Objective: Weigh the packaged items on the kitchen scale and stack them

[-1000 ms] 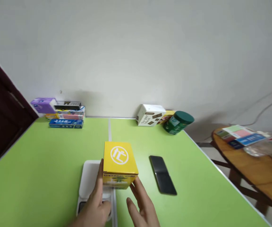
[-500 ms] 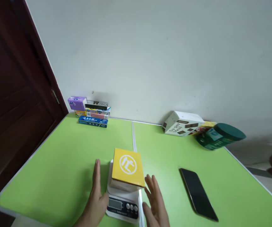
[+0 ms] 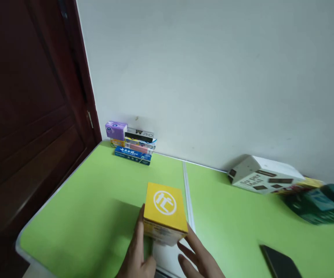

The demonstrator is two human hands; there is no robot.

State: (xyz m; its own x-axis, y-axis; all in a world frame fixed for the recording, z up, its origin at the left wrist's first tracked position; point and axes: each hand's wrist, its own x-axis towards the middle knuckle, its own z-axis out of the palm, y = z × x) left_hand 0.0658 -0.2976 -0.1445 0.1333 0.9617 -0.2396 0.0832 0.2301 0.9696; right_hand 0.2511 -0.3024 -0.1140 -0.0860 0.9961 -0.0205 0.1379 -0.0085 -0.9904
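Note:
A box with a yellow top and a white round logo (image 3: 165, 204) is between my two hands, in the lower middle of the head view. My left hand (image 3: 138, 249) presses against its left side, fingers stretched along it. At the box's right side, my right hand (image 3: 200, 253) touches the near corner with its fingertips, thumb apart. Beneath the box shows a white kitchen scale (image 3: 169, 258), partly covered by the hands and cut off by the bottom edge. The box appears raised off the scale and shifted left of it.
A black phone (image 3: 281, 262) lies at lower right on the green table (image 3: 77, 216). Against the wall stand a white carton (image 3: 267, 175) and a green canister (image 3: 317, 204). Several small boxes and a purple tissue pack (image 3: 116, 130) are stacked at the back left.
My hands have closed in from both sides onto the box, which has come up off the scale and moved left relative to it. The camera view has turned, shifting the background.

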